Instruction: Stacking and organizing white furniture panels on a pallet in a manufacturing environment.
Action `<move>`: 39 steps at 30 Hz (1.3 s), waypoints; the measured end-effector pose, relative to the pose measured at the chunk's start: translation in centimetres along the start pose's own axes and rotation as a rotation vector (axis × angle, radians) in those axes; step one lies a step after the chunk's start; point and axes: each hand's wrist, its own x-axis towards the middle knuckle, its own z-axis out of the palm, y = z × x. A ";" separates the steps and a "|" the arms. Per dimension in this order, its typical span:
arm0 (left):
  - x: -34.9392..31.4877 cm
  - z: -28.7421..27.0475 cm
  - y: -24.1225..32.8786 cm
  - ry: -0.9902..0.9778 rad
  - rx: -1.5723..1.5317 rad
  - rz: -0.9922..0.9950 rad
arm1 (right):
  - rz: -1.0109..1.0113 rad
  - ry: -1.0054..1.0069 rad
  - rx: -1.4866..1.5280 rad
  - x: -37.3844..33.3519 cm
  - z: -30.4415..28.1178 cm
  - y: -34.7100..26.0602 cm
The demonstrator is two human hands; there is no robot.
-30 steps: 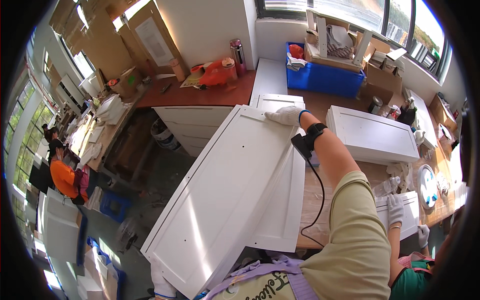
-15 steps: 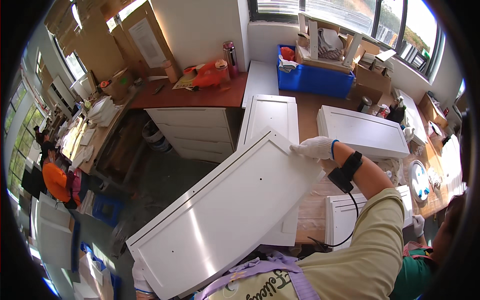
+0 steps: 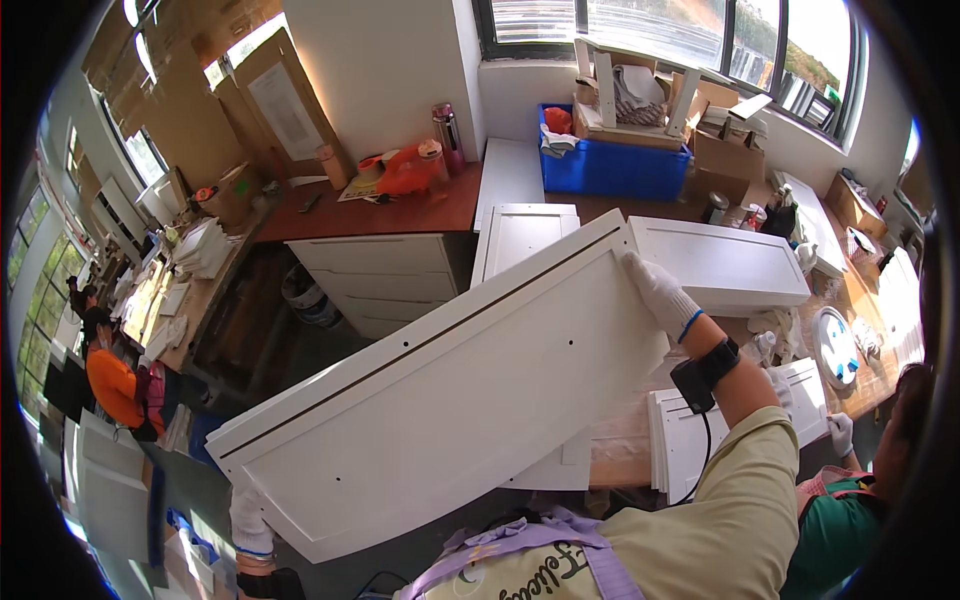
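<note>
Lifting seems the right word for it: both gloved hands have a white rectangular panel, framed with a raised border, held slantwise in front of the body. Take its middle as the clock's centre, with 12 straight ahead of the worker. The left hand, in a white knit glove, pinches the panel's end at 8 o'clock, its fingertips hidden behind the edge. The right hand, gloved alike with a blue cuff trim, is clasped on the opposite end at 2 o'clock. Whether one board or several are in that grip, I cannot tell.

At 1 o'clock, a flat white bordered board lies partly covered from view by the held panel. At 2 o'clock a thick white panel stack sits on the brown wooden counter, and beyond, toward 1, stands a deep blue plastic bin. A smaller white panel pile is at 3 o'clock, with a co-worker's white-gloved hand farther out.

As for progress, I'd judge the handling to be midway: the panel is raised and gripped at both ends, but setting it down remains undone. Others already lie stacked.
</note>
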 end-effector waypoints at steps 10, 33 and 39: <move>6.6 5.4 0.9 0.081 0.937 0.546 | -0.563 0.585 0.441 -3.6 -0.9 8.6; 6.2 5.5 -0.6 -0.200 -0.324 0.395 | -0.400 0.303 0.564 -8.1 -5.5 3.3; 5.5 7.8 0.3 0.004 -0.110 0.531 | -0.410 0.289 0.601 -7.2 -4.2 1.1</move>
